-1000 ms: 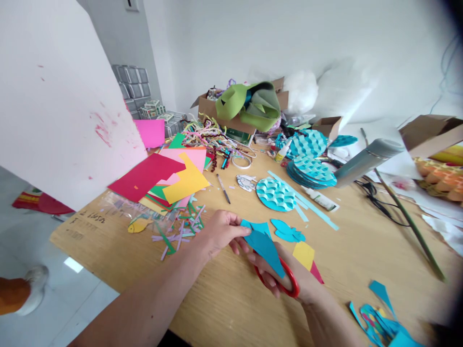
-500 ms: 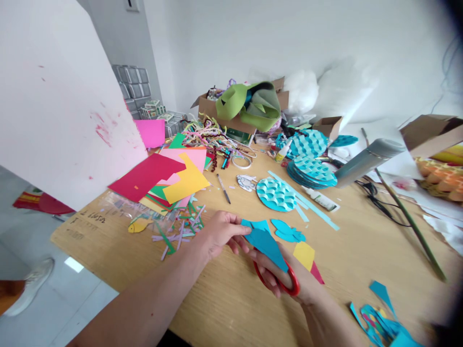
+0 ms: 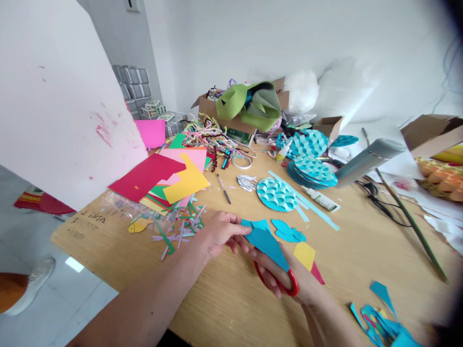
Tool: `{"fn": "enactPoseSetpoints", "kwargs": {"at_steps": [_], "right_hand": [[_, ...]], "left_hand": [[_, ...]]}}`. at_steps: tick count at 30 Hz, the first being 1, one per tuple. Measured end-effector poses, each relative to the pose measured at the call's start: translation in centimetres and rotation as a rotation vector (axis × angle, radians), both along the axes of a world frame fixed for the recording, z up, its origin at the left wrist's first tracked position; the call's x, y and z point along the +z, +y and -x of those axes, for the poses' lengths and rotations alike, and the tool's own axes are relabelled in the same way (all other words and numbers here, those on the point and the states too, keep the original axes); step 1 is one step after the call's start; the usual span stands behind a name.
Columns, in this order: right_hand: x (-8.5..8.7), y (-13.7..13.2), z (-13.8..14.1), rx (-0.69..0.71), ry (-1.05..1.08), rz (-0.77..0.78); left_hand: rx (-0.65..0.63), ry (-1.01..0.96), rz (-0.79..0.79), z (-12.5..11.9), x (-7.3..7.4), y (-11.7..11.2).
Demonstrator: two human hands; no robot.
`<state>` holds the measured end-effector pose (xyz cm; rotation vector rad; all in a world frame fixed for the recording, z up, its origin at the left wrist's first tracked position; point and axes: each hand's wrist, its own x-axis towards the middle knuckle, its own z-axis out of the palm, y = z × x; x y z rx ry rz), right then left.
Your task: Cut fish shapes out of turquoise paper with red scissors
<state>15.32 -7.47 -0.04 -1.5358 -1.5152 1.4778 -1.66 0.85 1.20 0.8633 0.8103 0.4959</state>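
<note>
Left hand (image 3: pixel 223 233) pinching the angular blue paper sheet (image 3: pixel 265 241) above the wooden desk (image 3: pixel 224 303), right hand (image 3: pixel 269 275) gripping red-handled scissors (image 3: pixel 294 285) beneath! One flat blue paper cutout (image 3: pixel 286 231) lies just beyond, seemingly finished; the held sheet looks only part-cut, shaping left.

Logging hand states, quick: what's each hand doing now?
Left hand: closed, pinching the blue paper.
Right hand: closed, holding the red-handled scissors.

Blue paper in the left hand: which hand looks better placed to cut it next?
Probably the right hand: it holds the red-handled scissors, partly hidden beneath the blue paper, while the left hand pinches the paper's edge.
</note>
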Motion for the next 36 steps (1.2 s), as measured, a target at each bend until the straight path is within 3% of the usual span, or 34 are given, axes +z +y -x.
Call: {"fn": "enactPoseSetpoints", "kwargs": {"at_steps": [23,36], "right_hand": [[-0.5,0.0,-0.1,0.0,0.021,0.012],[2.1,0.4,1.0,-0.006,0.041,0.202]], "left_hand": [[-0.003,-0.038,0.024,0.0,-0.2,0.1],[-0.018,0.006,-0.039,0.0,-0.3,0.0]]}}
